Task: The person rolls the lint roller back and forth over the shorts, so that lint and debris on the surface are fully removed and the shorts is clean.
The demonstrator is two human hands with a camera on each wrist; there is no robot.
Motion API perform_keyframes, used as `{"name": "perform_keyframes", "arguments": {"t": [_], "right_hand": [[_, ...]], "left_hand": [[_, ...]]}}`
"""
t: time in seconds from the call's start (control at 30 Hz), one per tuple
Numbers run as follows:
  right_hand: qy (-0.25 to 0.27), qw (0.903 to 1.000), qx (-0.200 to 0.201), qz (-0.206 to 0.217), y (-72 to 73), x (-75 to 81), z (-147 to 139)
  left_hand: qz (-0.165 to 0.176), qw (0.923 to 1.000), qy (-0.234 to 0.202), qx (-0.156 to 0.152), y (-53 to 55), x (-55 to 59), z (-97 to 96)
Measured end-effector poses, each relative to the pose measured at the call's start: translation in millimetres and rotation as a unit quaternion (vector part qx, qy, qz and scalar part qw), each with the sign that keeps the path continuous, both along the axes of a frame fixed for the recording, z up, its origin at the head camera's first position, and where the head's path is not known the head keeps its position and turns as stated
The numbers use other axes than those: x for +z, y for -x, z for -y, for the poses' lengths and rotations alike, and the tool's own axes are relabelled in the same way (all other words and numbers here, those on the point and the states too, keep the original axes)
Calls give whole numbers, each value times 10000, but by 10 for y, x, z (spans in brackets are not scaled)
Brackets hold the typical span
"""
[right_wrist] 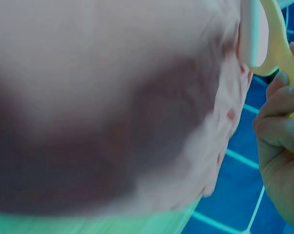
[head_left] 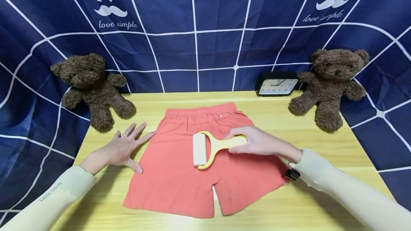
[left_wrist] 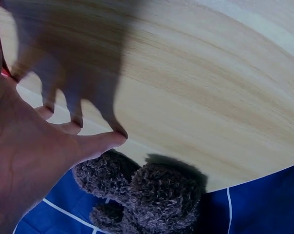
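Note:
Coral-red shorts [head_left: 179, 188] lie spread flat on the wooden table, waistband away from me. My right hand [head_left: 257, 141] grips the yellow handle of a lint roller [head_left: 199, 150], whose white cylinder lies on the middle of the shorts. In the right wrist view, curled fingers [right_wrist: 281, 131] wrap the handle near the right edge. At the left edge of the shorts, my left hand [head_left: 123, 149] has its fingers spread, with thumb and fingertips at the fabric's side. The left wrist view shows that hand [left_wrist: 35, 146] with straight fingers; their contact with the cloth is mostly hidden there.
A brown teddy bear [head_left: 96, 92] sits at the back left and another teddy bear [head_left: 330, 88] at the back right. Beside the right one stands a black alarm clock [head_left: 277, 84]. A blue white-lined cloth [head_left: 218, 52] hangs behind the table [head_left: 147, 99].

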State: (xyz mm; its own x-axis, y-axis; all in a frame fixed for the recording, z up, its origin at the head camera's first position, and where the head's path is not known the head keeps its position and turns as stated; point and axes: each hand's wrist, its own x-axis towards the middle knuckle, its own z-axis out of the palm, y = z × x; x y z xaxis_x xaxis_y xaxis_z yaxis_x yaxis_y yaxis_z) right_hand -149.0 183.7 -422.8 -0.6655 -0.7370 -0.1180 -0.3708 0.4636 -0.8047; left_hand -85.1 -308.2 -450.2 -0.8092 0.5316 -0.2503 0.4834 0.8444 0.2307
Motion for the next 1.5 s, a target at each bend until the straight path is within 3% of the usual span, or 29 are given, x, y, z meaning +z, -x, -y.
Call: {"name": "perform_keyframes", "arguments": {"t": [0.47, 0.8, 1.07, 1.27, 1.5], "right_hand": [[-110, 9999, 10, 73, 42, 80, -521], [-150, 9997, 30, 206, 77, 85, -748], [16, 9988, 264, 416, 190, 131, -993], [30, 9993, 297, 245, 171, 121, -1237], [-1, 9997, 215, -107, 154, 214, -1541]], "left_hand": [[84, 9999, 120, 25, 1, 49, -31], [336, 9994, 94, 73, 1, 98, -70], [448, 9989, 78, 130, 5, 103, -46], [542, 9984, -48, 125, 13, 112, -37], [511, 9986, -39, 124, 11, 97, -70]]}}
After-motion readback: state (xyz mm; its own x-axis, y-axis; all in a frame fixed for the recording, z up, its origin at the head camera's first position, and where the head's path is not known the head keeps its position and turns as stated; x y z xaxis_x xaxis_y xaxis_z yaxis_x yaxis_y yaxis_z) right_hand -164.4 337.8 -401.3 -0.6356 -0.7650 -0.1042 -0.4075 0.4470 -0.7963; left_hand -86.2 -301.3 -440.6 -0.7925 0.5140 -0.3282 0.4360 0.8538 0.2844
